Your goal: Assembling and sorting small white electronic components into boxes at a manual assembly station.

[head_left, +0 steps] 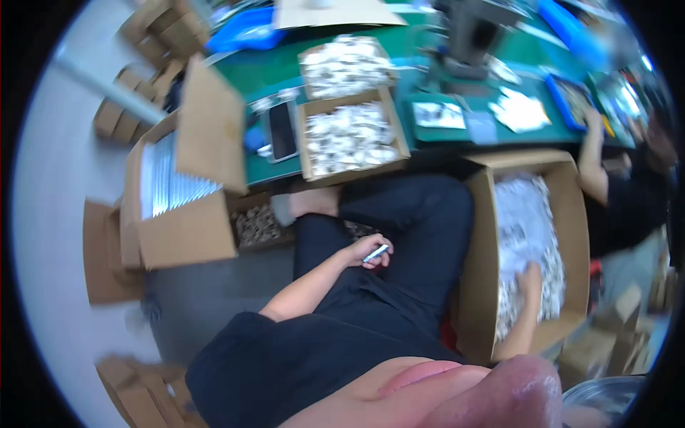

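Two hands in use: left hand (367, 252) gripping a small silvery piece (376, 252) over the lap (385, 274), right hand (529, 278) inside the large carton (477, 257).
Step in hand appears to be picking from stock; the next move likely calls for a secure right-hand pinch, though its present grip cannot be told. Large carton: pale sheet (524, 221) over white packets (555, 285). Left carton (189, 237): silvery strips (178, 187). Shallow box (358, 173): small white pieces (349, 139).
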